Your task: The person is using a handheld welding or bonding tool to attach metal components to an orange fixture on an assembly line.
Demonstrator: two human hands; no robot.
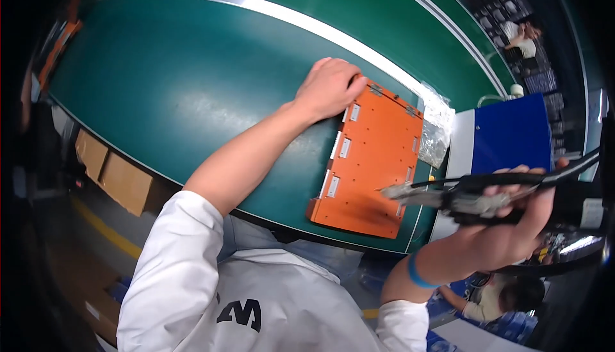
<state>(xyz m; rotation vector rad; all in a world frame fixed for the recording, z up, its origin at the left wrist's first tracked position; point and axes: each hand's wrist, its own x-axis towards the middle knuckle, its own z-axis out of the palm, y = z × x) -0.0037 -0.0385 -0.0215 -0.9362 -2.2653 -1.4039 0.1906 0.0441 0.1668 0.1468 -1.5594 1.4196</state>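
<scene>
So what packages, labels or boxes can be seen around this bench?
Clear plastic bag: crinkled, at the orange panel's far right corner.
White labels: small rectangles along the panel's left edge.
Cardboard boxes: brown, below the bench's left edge.
Blue box: right of the panel, white side.

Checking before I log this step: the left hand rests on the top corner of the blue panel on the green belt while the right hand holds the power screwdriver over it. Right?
Not quite. The head view shows the panel is orange, not blue. The rest stands: the left hand rests on its top corner on the green belt, and the right hand holds the power screwdriver over it.
</scene>
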